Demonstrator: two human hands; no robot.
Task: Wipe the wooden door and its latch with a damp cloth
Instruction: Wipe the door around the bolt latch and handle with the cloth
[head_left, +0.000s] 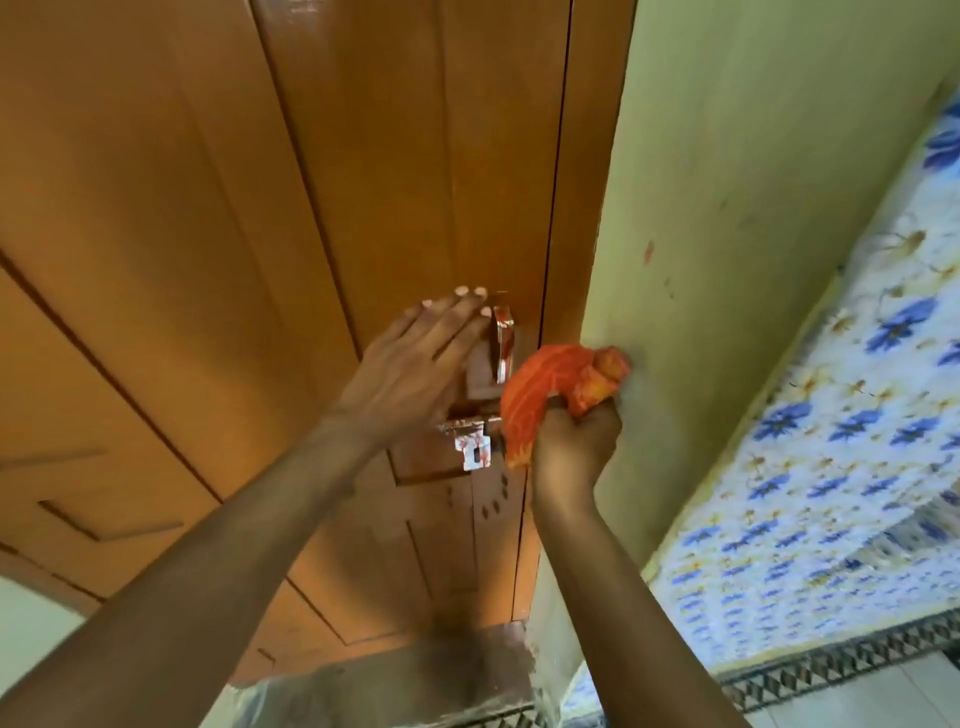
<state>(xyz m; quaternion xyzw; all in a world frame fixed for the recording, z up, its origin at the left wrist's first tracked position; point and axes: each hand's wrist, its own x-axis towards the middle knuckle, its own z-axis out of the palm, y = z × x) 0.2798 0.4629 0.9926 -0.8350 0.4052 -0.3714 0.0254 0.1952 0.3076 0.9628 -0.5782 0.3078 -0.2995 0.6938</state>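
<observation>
Cloth (545, 395), orange with paler streaks and a yellowish bunched end, sits wadded in the right hand (574, 447), whose fingers are curled tight around its lower part; the bunched end presses against the pale green wall (727, 208) just beside the door frame, while the rest of the fabric droops toward the latch (472, 441). That latch is a shiny metal hasp, its plate reflecting light, fixed on the wooden door (260, 208) just left of the cloth. Above it stands a bright metal handle (503, 338), upright near the door's edge. The left hand (415, 358) lies flat on the door with fingers stretched out and close together, fingertips touching the wood beside the handle. The door is glossy orange-brown with raised panels and dark grooves, and a few dark spots mark the wood below the latch. To the right, the wall carries white tiles (831, 441) printed with blue flowers, ending in a dark patterned border (831, 670) near the floor. No writing or label can be read.
</observation>
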